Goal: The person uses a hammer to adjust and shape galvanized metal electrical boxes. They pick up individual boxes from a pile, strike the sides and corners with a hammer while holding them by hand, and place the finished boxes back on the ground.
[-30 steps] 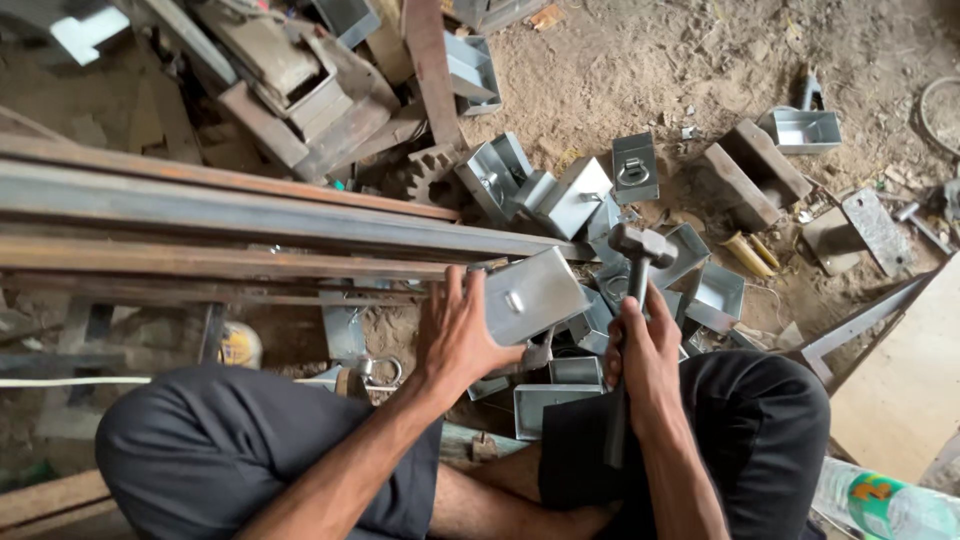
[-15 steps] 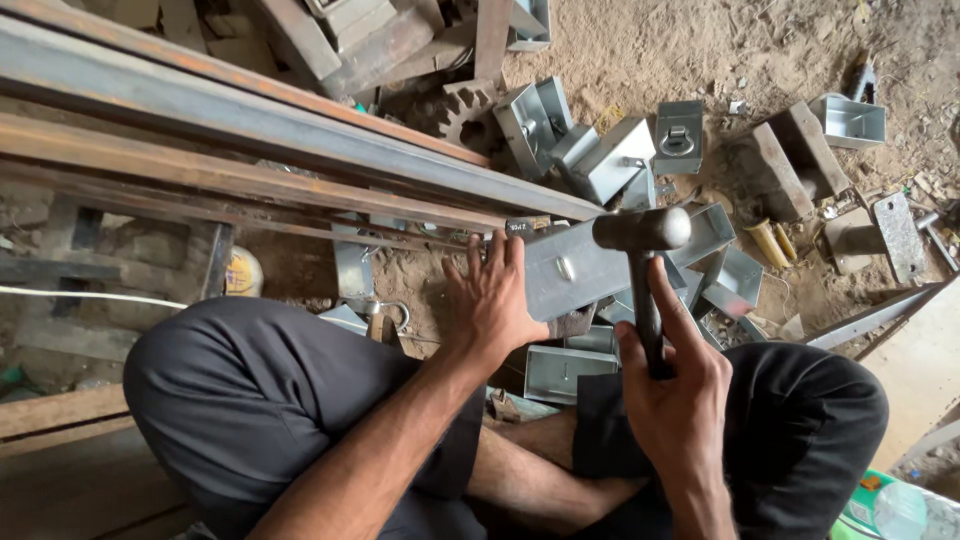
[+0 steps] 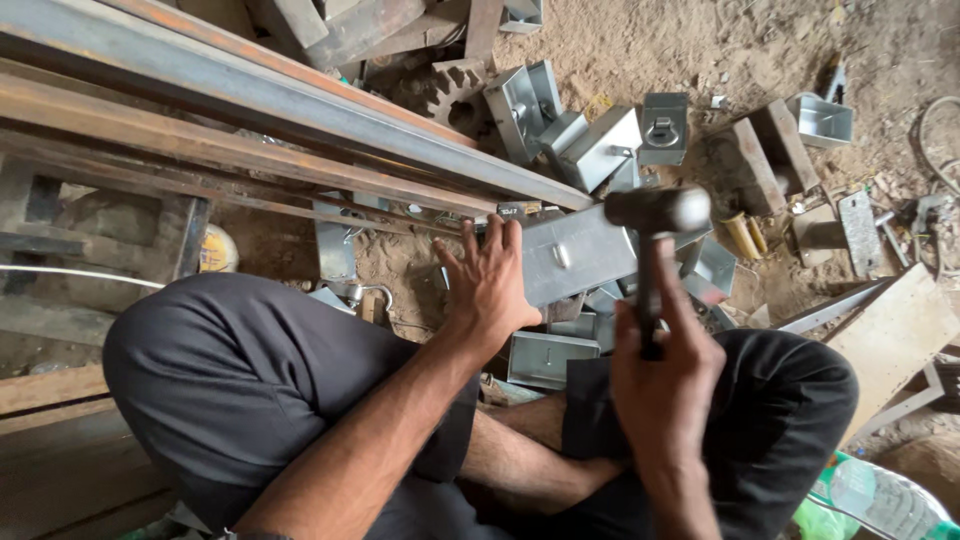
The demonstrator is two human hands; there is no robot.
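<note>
My left hand (image 3: 490,285) presses flat on the near end of a grey sheet-metal box (image 3: 585,250) that rests at the end of long steel bars. My right hand (image 3: 665,365) grips the dark handle of a hammer (image 3: 655,215), whose blurred steel head hovers just above the right end of that box. I sit cross-legged in dark trousers, knees on either side of the work. More grey metal boxes (image 3: 545,358) lie on the ground under and around the held one.
Long rusty steel bars (image 3: 280,110) run diagonally across the upper left. Several folded metal boxes (image 3: 600,145) are piled beyond them on sandy ground. Wooden blocks (image 3: 760,150) lie at the right, a pale board (image 3: 895,335) at the right edge, a green plastic bottle (image 3: 870,500) bottom right.
The hammer has risen and shifted right, its head now above the box's right end. My left hand stays on the box. The view has drifted, moving everything right.
</note>
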